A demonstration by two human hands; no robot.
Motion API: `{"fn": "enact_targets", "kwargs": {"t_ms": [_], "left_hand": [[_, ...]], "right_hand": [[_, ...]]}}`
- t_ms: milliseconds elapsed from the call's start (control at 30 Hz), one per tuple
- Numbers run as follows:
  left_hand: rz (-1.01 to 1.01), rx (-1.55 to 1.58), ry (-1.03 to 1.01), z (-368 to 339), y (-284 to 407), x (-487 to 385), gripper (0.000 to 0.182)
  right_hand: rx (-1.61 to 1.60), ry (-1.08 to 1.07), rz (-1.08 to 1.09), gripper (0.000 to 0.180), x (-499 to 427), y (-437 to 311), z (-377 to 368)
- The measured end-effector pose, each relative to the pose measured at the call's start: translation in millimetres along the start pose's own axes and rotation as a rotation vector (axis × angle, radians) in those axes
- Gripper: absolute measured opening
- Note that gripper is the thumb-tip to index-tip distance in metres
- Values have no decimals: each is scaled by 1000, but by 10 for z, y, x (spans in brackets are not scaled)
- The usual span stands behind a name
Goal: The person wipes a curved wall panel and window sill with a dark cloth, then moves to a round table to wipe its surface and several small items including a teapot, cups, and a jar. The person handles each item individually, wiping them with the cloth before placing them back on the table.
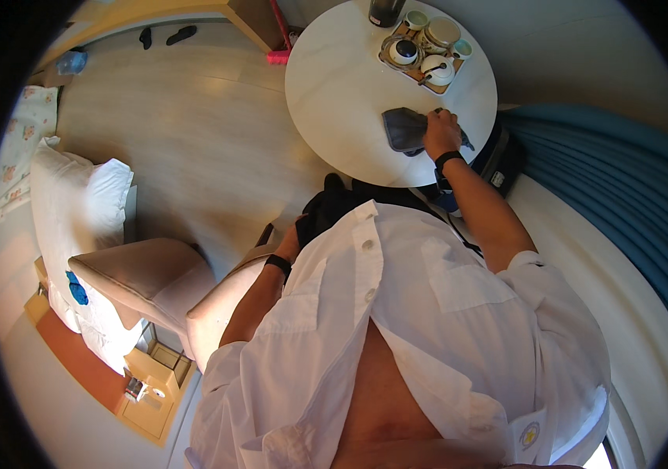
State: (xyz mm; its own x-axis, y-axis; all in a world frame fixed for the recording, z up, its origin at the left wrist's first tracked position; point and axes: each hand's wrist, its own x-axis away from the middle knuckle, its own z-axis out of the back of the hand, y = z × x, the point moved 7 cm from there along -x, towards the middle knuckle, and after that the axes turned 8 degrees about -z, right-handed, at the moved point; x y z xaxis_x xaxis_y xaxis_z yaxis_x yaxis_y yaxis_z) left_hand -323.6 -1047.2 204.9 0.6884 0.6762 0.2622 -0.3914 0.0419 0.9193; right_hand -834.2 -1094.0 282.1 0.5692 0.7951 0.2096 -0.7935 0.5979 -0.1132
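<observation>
My right hand (443, 132) grips a dark grey cloth (405, 130) and presses it on the round white marble-patterned table (334, 105), near the edge closest to me. Behind it on the tabletop, a tea set stands on a wooden tray (441, 89), with a white teapot (438, 70), a black-lidded white pot (403, 51) and small green cups (416, 20). My left hand (292, 241) hangs low beside my dark trousers, partly hidden by my white shirt; what its fingers do cannot be made out.
A dark container (385, 12) stands at the table's far edge. Left of me are a beige upholstered chair (146, 275) and white pillows (64, 193). A red broom (279, 56) and dark slippers (181, 35) are on the floor. Teal curtains (604, 152) hang on the right, by a black case (499, 170).
</observation>
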Motion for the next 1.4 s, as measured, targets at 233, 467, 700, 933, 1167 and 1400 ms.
{"fn": "enact_targets", "kwargs": {"t_ms": [233, 467, 700, 933, 1167, 1400], "left_hand": [[180, -293, 92, -377, -414, -71, 33], [293, -466, 305, -94, 316, -24, 32], [135, -389, 415, 256, 1509, 650, 33], [648, 100, 302, 321, 1419, 1439, 31], [999, 537, 107, -320, 846, 1322, 33], [968, 814, 211, -202, 1301, 1358, 27]], "right_hand": [[-113, 42, 274, 40, 388, -601, -154], [-155, 83, 437, 33, 105, -657, -191], [-91, 135, 390, 28, 40, -31, -178], [15, 113, 258, 28, -60, -112, -236], [33, 83, 279, 23, -73, -175, -160], [88, 33, 294, 28, -131, -139, -230]]}}
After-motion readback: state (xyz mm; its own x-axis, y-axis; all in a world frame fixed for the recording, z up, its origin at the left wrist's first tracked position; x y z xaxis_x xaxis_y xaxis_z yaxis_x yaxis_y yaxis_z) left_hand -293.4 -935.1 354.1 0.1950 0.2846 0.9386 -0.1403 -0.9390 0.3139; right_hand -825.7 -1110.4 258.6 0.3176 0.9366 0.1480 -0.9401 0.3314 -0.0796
